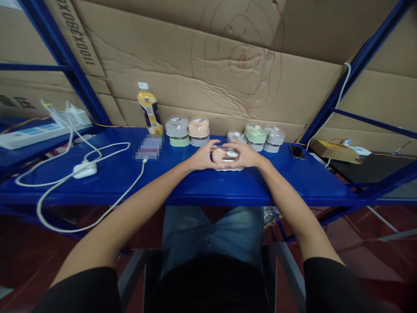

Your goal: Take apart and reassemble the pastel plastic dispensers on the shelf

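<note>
A small pinkish-beige case (224, 156) with a clear cover and a round white label is between my hands, near the middle of the blue table. My left hand (205, 156) curves round its left side, and my right hand (246, 155) curves round its right side. The fingers of both hands wrap the case's edges. Below the case a pale rim shows at the table surface. Behind and to the left stand stacked grey, green and peach cases (177, 127). On the right behind my right hand are more stacked green and grey cases (256, 134).
A yellow drink bottle (150, 108) stands at the back left, near a pixelated device (149, 147) with a white cable. A white charger (85, 170) and looping cables lie farther left. A dark phone (297, 152) and an open cardboard box (337, 152) are to the right.
</note>
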The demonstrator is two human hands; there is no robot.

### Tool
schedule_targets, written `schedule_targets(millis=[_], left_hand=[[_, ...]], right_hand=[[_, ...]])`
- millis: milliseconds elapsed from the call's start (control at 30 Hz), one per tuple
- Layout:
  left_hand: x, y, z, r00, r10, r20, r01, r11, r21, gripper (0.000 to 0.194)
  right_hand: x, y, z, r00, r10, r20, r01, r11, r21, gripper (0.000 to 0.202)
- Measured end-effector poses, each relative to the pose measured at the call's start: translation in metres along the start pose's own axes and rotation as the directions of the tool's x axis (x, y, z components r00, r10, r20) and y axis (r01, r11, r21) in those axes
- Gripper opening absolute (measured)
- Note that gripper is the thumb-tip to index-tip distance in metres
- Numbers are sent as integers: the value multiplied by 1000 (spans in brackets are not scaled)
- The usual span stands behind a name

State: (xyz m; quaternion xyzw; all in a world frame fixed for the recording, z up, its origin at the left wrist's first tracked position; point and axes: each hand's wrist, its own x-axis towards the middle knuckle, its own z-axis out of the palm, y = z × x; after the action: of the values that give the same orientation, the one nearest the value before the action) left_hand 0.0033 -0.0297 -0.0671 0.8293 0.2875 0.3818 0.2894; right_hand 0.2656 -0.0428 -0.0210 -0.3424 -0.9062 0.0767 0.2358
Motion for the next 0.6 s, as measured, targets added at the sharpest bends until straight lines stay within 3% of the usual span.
schedule_targets(millis=[233, 600], left_hand=[[1, 3, 0, 998, -20, -58, 20, 1000, -5, 114], [0, 2, -3, 996, -63, -67, 62, 998, -19, 110]], right_hand=[[-1, 13, 2, 997, 63, -42, -57, 989, 138, 98], [-3, 29, 1, 991, 118, 63, -130, 953, 274, 109]])
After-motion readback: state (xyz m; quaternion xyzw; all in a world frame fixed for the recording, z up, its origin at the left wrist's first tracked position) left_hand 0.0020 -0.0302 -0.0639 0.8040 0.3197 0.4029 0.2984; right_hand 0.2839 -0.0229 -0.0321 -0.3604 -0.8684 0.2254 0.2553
